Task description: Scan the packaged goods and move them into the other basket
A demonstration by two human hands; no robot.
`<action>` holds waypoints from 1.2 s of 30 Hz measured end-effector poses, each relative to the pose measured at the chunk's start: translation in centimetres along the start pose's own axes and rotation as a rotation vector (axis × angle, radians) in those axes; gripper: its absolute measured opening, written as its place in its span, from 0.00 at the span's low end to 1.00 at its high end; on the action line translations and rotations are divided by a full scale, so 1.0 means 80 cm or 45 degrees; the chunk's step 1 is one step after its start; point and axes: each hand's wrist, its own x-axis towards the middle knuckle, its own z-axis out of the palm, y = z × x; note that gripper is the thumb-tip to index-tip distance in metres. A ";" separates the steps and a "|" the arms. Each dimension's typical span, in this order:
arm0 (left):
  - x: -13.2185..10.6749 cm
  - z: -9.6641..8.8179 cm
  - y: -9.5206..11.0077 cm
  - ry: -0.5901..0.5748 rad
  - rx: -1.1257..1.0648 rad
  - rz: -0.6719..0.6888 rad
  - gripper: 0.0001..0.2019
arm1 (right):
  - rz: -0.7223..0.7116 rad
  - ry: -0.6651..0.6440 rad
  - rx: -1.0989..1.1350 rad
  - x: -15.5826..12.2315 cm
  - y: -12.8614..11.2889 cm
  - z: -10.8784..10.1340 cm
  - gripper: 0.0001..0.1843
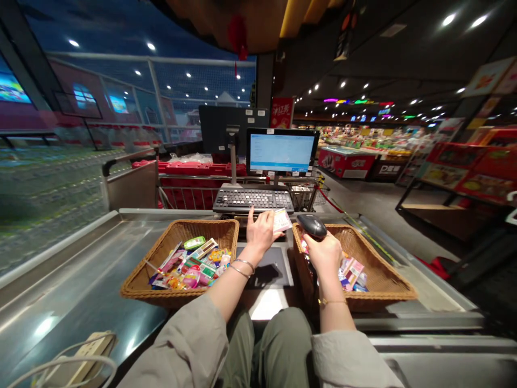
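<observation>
L hand [260, 231] & R hand [324, 250] fwd.

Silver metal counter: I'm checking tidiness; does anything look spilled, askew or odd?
A beige rectangular power strip with a loosely looping white cable lies lower left on the silver metal counter, looking untidy. Nothing appears spilled; colourful small packets sit inside the brown wicker baskets.

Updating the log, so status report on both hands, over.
Left hand holds flat packet. Right hand grips black scanner by right basket. Packet and scanner apart, nothing seen between.
</observation>
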 end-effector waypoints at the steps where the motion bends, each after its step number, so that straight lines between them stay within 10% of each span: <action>1: 0.001 0.001 0.005 0.002 -0.010 0.005 0.31 | 0.026 -0.001 -0.001 0.002 0.002 -0.004 0.24; 36: 0.034 0.075 0.127 -0.157 -0.125 0.411 0.27 | 0.396 0.230 -0.022 0.056 0.084 -0.066 0.27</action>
